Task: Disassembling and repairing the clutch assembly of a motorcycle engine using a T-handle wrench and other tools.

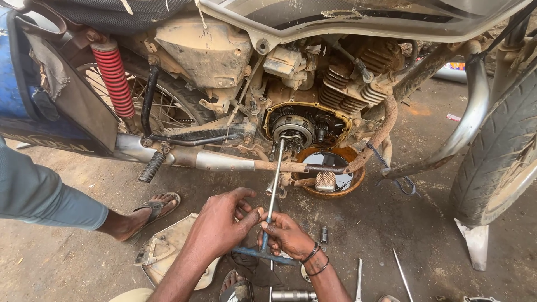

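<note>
both hands are gripping a long t-handle wrench — the left hand is closing around one side of its blue crossbar, the right hand is clasping the other. the wrench tip is sitting on the exposed clutch of the motorcycle engine, above an oil pan — a loose socket is lying beside the right wrist.

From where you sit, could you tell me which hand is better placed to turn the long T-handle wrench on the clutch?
Right, probably. The right hand wraps the T-handle wrench by its blue crossbar, in line with the shaft into the clutch. The left hand only rests against the shaft from the side.
</note>
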